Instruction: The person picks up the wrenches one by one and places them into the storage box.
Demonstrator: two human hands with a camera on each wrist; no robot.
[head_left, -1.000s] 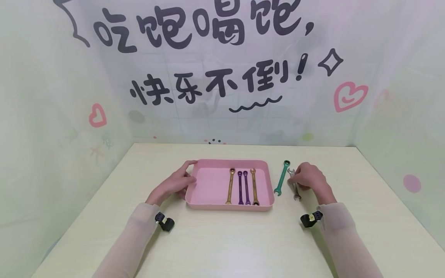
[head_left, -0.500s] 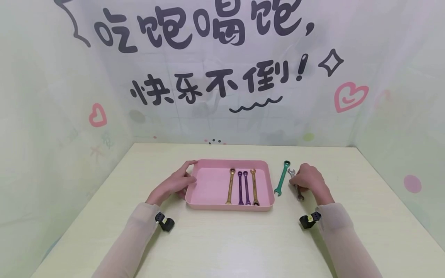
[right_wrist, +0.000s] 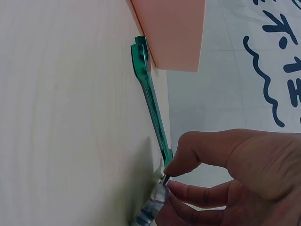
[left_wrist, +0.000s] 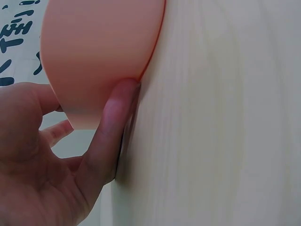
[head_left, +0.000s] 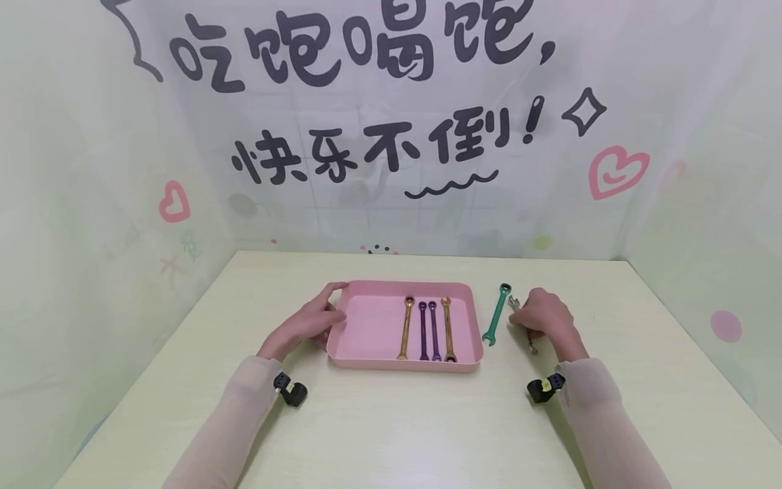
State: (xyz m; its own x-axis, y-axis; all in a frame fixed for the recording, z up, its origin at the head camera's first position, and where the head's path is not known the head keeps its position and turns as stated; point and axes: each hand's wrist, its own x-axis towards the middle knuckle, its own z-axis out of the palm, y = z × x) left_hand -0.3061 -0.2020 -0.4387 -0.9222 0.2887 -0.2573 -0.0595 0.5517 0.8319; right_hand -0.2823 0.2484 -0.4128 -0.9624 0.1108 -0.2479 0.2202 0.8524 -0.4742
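Note:
My left hand [head_left: 308,322] holds the left end of a pink tray [head_left: 403,365], its fingers touching the end wall and rim. In the left wrist view one finger presses the tray wall [left_wrist: 103,52] low down beside the table. Right of the tray, my right hand [head_left: 544,316] pinches a silver wrench [head_left: 514,303] between thumb and fingers. The wrench's near end [right_wrist: 153,207] shows in the right wrist view; its middle is hidden by the hand. A green combination wrench [head_left: 497,314] lies between the tray and that hand.
Inside the tray, toward its right side, lie two gold wrenches [head_left: 406,329] and two purple wrenches [head_left: 423,331], roughly parallel. The pale table [head_left: 397,421] ends at a printed backdrop [head_left: 366,217] behind and at both sides.
The silver wrench has turned and tilted in my right hand, its near end swinging slightly right. My left hand and the tray hold their place, as do the other wrenches.

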